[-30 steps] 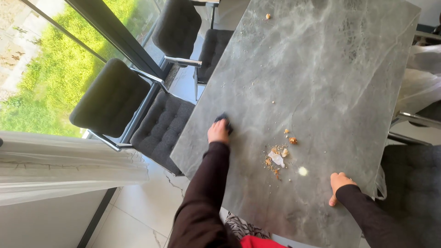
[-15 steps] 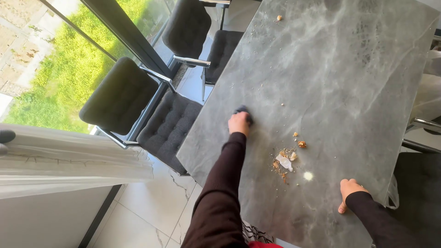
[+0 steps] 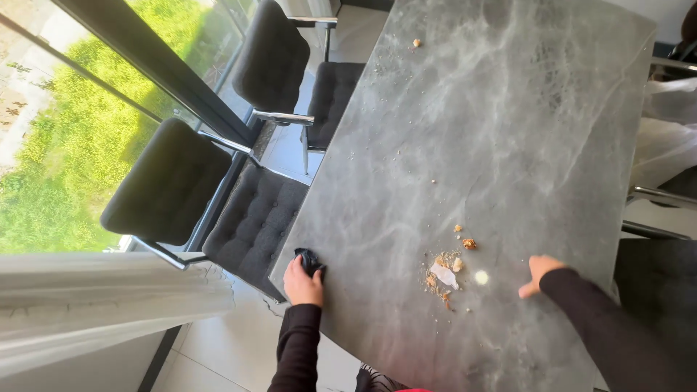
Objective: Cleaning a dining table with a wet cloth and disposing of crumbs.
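Grey table [image 3: 508, 131], balled cloth [image 3: 309, 260], axis unclear

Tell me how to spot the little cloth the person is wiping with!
Find the big grey marble-look table. At its near left edge, by the dark padded chair, the left hand presses down a small dark crumpled cloth. The brown crumbs with a white scrap lie apart, nearer the right hand.
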